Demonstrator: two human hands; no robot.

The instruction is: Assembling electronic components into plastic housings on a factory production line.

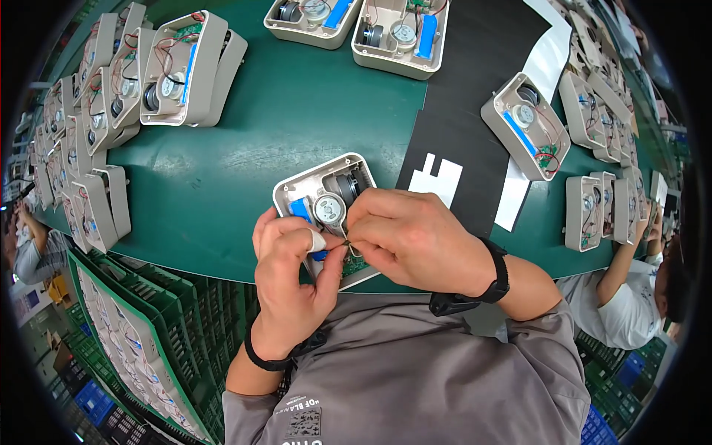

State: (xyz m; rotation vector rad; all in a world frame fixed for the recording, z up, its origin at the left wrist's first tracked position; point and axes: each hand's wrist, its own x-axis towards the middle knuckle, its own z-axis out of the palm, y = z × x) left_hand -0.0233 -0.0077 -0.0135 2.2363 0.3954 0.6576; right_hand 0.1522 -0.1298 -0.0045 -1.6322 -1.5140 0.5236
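Observation:
In front of me a light grey plastic housing [310, 175] lies with its inside up. Inside it are a round silvery motor [328, 210], a black cylindrical part [348, 187], a blue-wrapped block [300, 208] and a green circuit board [354, 264]. My left hand [288, 256] and my right hand [419, 236] meet over the housing's near end, fingertips pinching thin wires [348, 243] just above the board. A white wrap [317, 240] covers one left fingertip. The fingers partly hide the wires' ends and the board.
Similar housings stand stacked at the left [96, 119], with two at the far edge [400, 44]. Another housing [526, 126] sits at the right on a black sheet [463, 159] with white paper. A green crate [170, 319] stands below left. A co-worker [623, 297] sits at the right.

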